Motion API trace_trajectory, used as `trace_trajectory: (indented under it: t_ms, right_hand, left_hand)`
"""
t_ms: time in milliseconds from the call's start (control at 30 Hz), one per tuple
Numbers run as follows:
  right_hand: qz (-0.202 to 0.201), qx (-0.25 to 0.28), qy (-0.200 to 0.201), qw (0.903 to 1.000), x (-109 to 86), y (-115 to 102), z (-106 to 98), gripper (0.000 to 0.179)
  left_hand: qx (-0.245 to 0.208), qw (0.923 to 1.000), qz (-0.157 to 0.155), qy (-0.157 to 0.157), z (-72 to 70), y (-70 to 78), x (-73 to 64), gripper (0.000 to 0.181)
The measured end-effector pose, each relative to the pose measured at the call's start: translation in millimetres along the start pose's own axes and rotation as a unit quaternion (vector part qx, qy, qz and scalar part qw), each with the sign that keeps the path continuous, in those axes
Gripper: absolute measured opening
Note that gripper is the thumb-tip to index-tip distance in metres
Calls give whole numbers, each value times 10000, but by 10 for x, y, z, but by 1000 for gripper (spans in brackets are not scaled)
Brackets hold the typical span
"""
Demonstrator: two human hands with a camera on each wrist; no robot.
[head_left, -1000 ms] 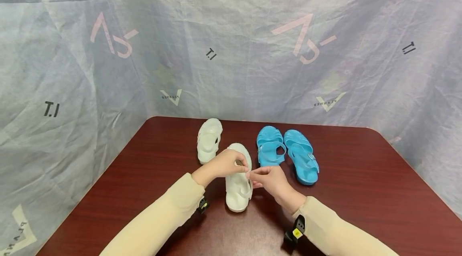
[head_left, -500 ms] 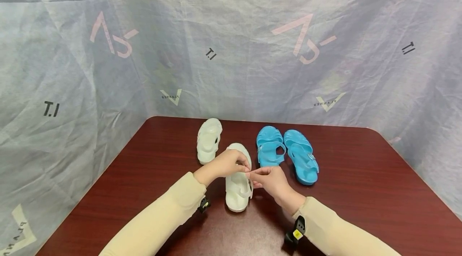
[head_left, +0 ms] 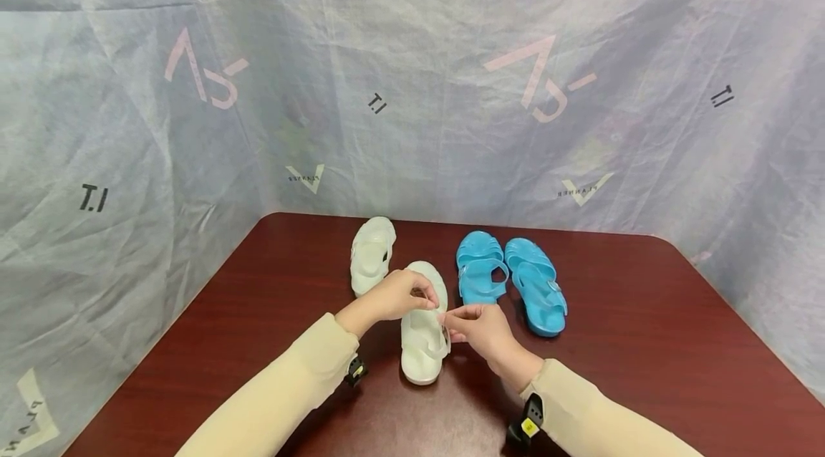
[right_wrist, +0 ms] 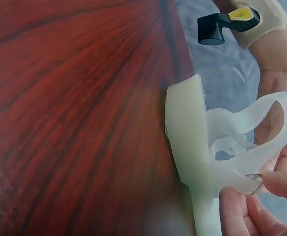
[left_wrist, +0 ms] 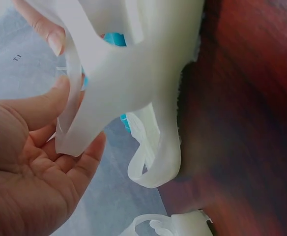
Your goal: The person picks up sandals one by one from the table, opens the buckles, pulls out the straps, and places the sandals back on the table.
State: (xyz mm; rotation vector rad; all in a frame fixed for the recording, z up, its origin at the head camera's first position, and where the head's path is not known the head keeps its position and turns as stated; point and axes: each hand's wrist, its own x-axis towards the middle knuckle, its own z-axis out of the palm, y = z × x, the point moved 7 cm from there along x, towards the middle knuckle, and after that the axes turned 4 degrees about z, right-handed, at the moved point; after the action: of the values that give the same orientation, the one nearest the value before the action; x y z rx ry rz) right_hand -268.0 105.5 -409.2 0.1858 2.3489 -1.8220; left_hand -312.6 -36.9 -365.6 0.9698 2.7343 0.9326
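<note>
A white sandal [head_left: 422, 364] stands on the table in front of me, toe pointing away. Over its right side my left hand [head_left: 402, 294] has fingers curled about the ankle strap [left_wrist: 74, 123]; thumb and index tips are slightly apart, a thin clear strip between them. From the right, my right hand [head_left: 486, 332] pinches the strap's edge between thumb and fingers, at a small metal buckle [right_wrist: 254, 177]. Close-up, the strap stands up from the sole in an open loop [right_wrist: 281, 105]. How far the strap end passes through the buckle is hidden by the fingers.
The other white sandal [head_left: 370, 256] lies behind and to the left. Two blue sandals [head_left: 480, 271] [head_left: 538, 292] lie to the right, close behind my right hand. A printed cloth [head_left: 412, 84] hangs along the back and sides of the dark red table [head_left: 290, 263].
My left fingertips have drawn slightly left, away from the right fingertips, and spread a little. The right hand keeps its pinch at the same spot. The head view has tilted slightly up.
</note>
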Motion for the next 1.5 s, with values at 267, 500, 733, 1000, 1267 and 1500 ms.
trace_trajectory:
  t_ms: [267,500,733,1000,1267,1500]
  right_hand:
    - [-9,98,25,9999,-15,15,-2,22]
    - [-55,355,-49,9993,-23,14,-18,22]
    - [-63,372,-73,9993,-15,12,-16,22]
    - [3,295,-25,9996,-10,21,-10,21]
    - [26,332,-55,9994,-12,21,-16,23]
    - [31,409,-106,9991,-11,25,-24,24]
  left_hand:
    - [-90,9999,-36,73,-24,-77,-1,4]
    - [-257,9994,-222,42,-84,-268,-30,4]
    - [-100,9998,-55,-136,-64,-193,-33,8]
    - [-195,9989,122,-401,10,-85,-23,6]
    - [-546,9966,374,-497,75,-12,23,8]
    - [-746,9943,423,-641,133,19,48,8]
